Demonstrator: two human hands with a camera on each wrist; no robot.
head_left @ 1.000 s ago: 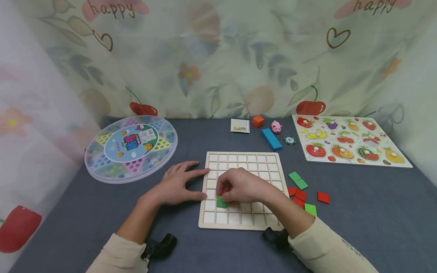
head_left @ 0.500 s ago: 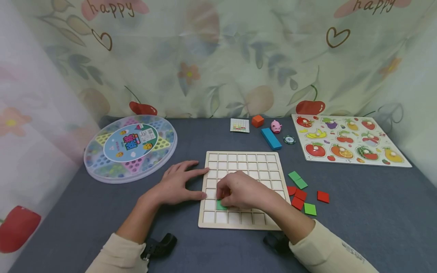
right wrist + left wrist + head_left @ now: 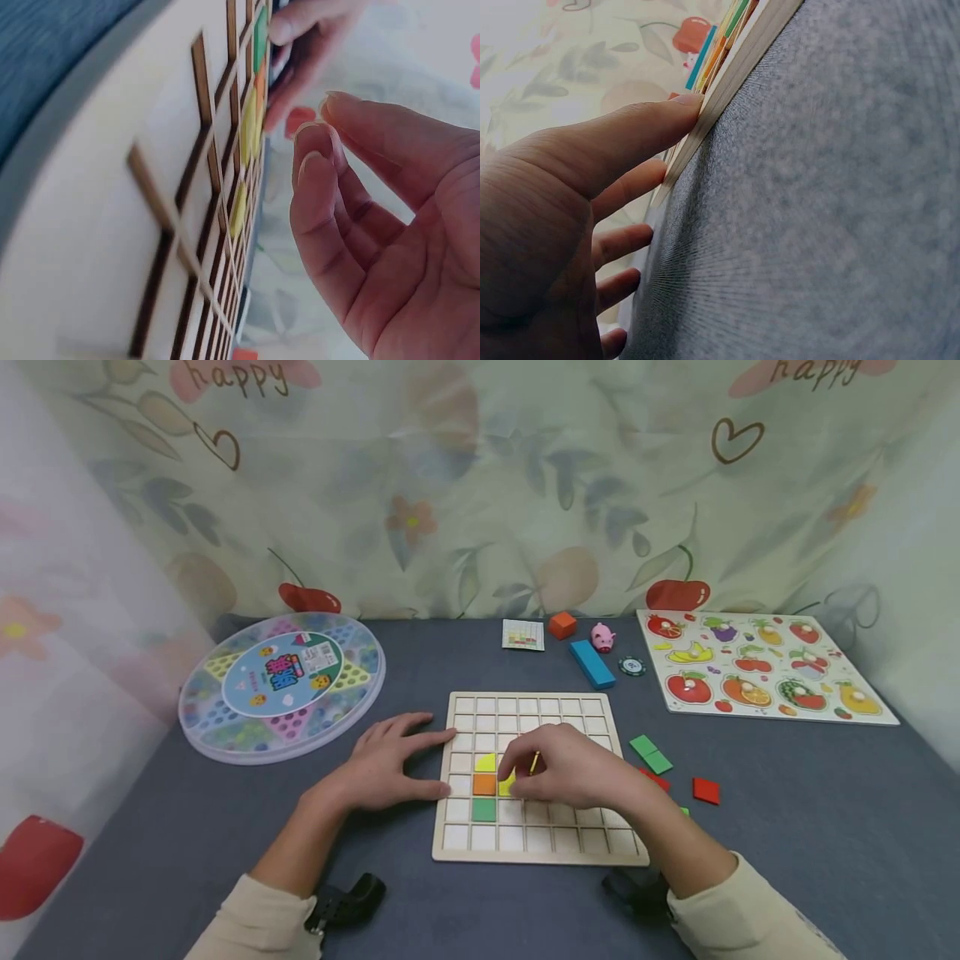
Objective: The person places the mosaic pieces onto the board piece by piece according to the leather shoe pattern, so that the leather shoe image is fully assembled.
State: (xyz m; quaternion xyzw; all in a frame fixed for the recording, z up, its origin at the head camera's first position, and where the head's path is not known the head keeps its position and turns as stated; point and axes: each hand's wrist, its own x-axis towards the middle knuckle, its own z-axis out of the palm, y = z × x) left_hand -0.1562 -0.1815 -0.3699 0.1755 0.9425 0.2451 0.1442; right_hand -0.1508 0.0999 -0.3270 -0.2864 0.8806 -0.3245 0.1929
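My left hand rests at the left side of the wooden grid board, its thumb and index fingertips right at the edge. In the left wrist view the thumb lies against the board's side. My right hand hovers over the board with bent fingers, nothing between thumb and fingertips in the right wrist view. A green tile lies in a lower left cell. Above it are an orange tile and a yellow piece. Another yellow piece shows at the right fingertips; the right hand hides other cells.
Right of the board lie green tiles and a red tile, others partly hidden. Behind are a pattern card, orange cube, blue block, pink pig and chip. A round game board and fruit puzzle flank them.
My right hand has let go of the green tile and moved up and right, uncovering the orange and yellow pieces. The left hand stays at the board's edge.
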